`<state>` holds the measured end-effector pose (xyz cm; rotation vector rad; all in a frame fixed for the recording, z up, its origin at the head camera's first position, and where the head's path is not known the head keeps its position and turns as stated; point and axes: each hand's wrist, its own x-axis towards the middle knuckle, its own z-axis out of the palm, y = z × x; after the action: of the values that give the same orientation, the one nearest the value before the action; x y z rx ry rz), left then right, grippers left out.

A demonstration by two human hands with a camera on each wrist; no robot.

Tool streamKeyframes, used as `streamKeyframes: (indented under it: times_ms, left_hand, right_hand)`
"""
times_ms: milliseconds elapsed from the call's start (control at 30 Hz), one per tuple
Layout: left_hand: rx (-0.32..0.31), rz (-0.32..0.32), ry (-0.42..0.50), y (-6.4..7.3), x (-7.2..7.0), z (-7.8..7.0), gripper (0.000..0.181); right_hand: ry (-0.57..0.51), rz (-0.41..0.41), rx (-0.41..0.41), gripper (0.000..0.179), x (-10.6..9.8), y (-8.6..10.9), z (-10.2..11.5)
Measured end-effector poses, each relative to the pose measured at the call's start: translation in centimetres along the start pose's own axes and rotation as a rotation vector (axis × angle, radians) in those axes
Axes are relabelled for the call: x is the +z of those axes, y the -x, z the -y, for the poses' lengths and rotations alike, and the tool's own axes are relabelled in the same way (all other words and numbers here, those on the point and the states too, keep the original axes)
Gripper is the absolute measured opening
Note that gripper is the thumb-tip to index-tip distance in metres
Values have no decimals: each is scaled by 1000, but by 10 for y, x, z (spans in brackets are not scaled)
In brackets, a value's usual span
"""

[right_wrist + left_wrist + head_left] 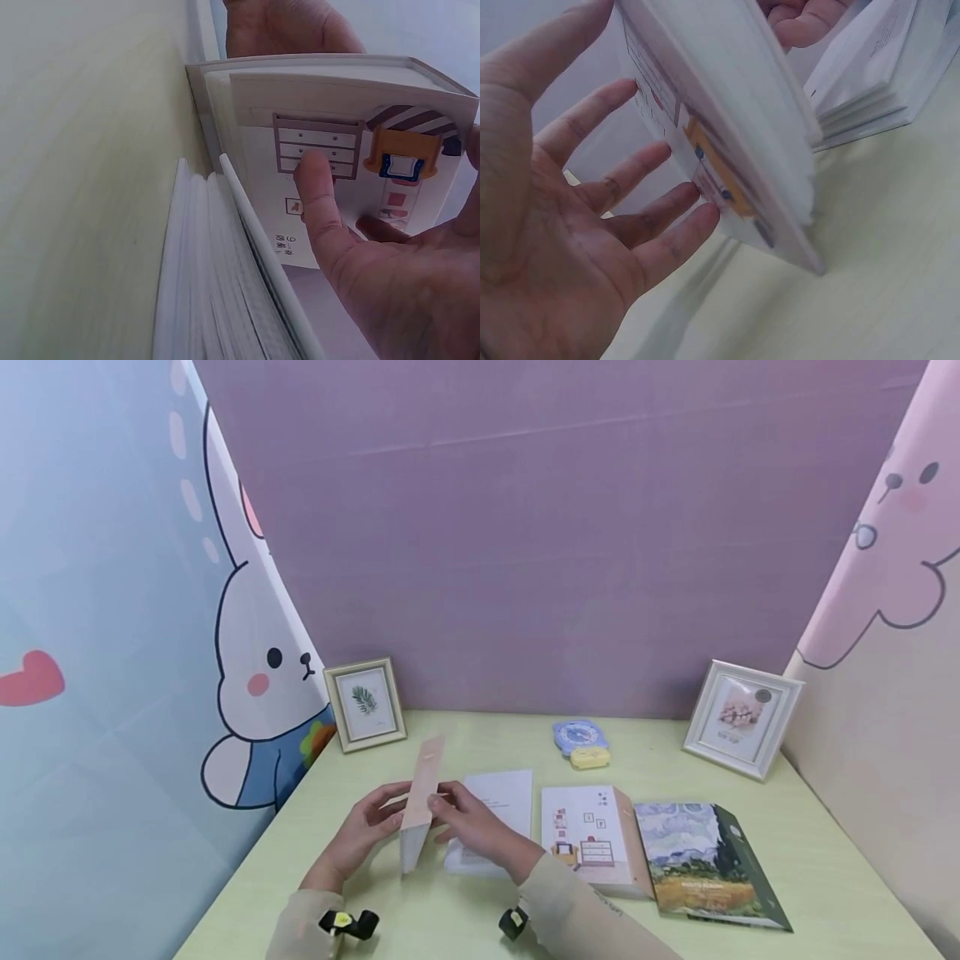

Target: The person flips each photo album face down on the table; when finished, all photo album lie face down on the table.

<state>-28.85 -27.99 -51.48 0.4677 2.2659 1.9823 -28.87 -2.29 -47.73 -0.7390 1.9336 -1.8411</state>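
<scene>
Both hands hold a photo album (424,777) on edge, its pale peach spine turned up. An orange armchair and a chest of drawers are drawn on the album's cover (255,161). The left hand (362,828) has its fingertips spread against one cover, thumb near the spine, in the left wrist view. On the opposite side, the right hand (480,827) lays its thumb on the spine and its fingers on the other cover. A white album (498,793) lies beside the held one, partly hidden by the right hand; its page edges (217,262) show in the right wrist view.
To the right lie an album with a room drawing (577,835) and one with a painted landscape (705,860). Farther back sit a blue and yellow clock-like object (580,739) and two picture frames, a gold one (366,703) and a white one (742,718).
</scene>
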Motion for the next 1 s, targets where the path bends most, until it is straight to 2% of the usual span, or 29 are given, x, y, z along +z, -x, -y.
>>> streamKeyframes:
  times_ms: [167,533,767,1000]
  left_hand:
    - [-16,-7,-6,-1,1,-1,46]
    - [12,18,-13,1,-3,-1,46]
    - [-10,14,-26,0,-5,-1,45]
    - [-41,-8,-71,1,-7,0,43]
  right_hand:
    - [-4,-33,-12,63,0,-1,-1]
    - [-27,-148,-41,53,1,-4,-1]
    - [-63,-220,-36,60,1,-5,0]
    - [-73,-234,-30,65,-1,-6,-4]
